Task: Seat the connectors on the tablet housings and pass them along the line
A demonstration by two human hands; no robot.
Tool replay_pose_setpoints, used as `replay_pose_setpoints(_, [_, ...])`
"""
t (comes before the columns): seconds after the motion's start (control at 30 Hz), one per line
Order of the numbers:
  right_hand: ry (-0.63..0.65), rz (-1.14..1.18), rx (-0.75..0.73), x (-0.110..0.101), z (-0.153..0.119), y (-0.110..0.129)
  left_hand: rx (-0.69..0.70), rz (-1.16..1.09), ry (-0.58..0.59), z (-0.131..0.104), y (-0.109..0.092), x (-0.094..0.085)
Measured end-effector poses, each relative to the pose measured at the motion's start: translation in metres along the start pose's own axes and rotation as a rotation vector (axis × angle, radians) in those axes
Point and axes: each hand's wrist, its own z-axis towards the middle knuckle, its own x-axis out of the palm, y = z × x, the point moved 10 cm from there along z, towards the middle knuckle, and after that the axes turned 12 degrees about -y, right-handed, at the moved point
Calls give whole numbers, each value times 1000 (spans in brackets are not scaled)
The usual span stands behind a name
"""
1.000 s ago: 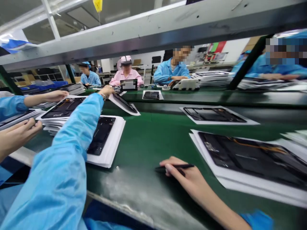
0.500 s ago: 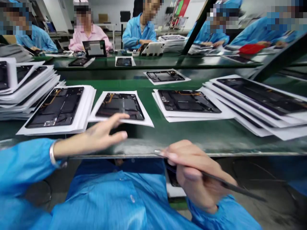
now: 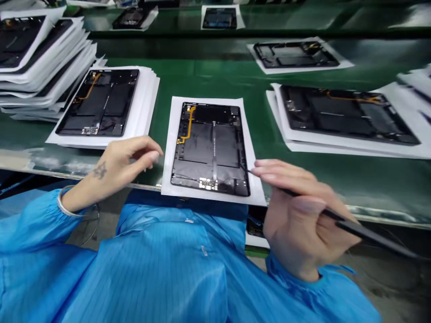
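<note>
A black tablet housing (image 3: pixel 198 150) with an orange flex cable lies on a white sheet (image 3: pixel 168 179) at the front edge of the green bench. Just left of that sheet is my left hand (image 3: pixel 126 161), its fingers curled with thumb and forefinger tips near each other and nothing visible between them. My right hand (image 3: pixel 299 211) grips a thin dark tool (image 3: pixel 367 233) like a pen. The tool's tip is close to the housing's right edge; whether it touches cannot be told.
Left, another housing (image 3: pixel 101 105) rests on stacked sheets, beside a tall pile (image 3: pixel 50 80) of sheets and housings. Right, a housing (image 3: pixel 346 112) lies on white sheets. Further back are an open frame (image 3: pixel 296 56) and a small device (image 3: pixel 220 18) on a raised green ledge (image 3: pixel 182 22).
The view has tilted down. The middle housing and its sheet are now nearer the bench edge and turned upright. My left hand has left the housing and curled; my right hand's tool is now beside it.
</note>
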Motion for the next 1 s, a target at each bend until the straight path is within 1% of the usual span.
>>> replay_pose_setpoints(0.03, [-31,70,13,4,2,3,86,95,28,-2,-2,2])
replay_pose_setpoints(0.07, [-50,142,27,10,3,5,159,152,86,-5,-4,9])
replay_pose_setpoints(0.1, [-46,193,40,18,4,5,213,179,144,-8,-4,18])
replay_pose_setpoints(0.13, [-14,205,46,29,3,5,243,186,189,-11,-4,27])
replay_pose_setpoints(0.23, [82,110,14,60,-2,3,271,193,289,-12,-1,48])
replay_pose_setpoints(0.33, [157,-22,-32,81,-6,-4,322,213,379,-11,-3,63])
replay_pose_setpoints(0.4, [187,-125,-81,89,-7,-7,385,242,366,-11,-6,65])
replay_pose_setpoints(0.5, [257,-240,-161,98,-10,-9,514,281,259,-16,-18,60])
replay_pose_setpoints(0.57, [317,-264,-201,104,-13,-9,579,291,190,-22,-26,56])
replay_pose_setpoints(0.67, [375,-286,-265,110,-19,-6,631,315,104,-31,-33,53])
replay_pose_setpoints(0.73, [384,-316,-307,111,-23,-3,631,313,56,-36,-35,50])
replay_pose_setpoints(0.77, [382,-330,-320,111,-24,-2,599,291,27,-36,-34,48])
replay_pose_setpoints(0.8, [378,-339,-324,111,-25,-2,544,254,-15,-35,-32,43])
replay_pose_setpoints(0.9, [366,-321,-302,109,-25,-3,318,107,-125,-29,-21,27])
replay_pose_setpoints(0.93, [361,-309,-297,109,-25,-3,258,65,-135,-28,-18,25])
replay_pose_setpoints(1.0, [350,-293,-293,108,-24,-3,193,0,-122,-26,-16,26])
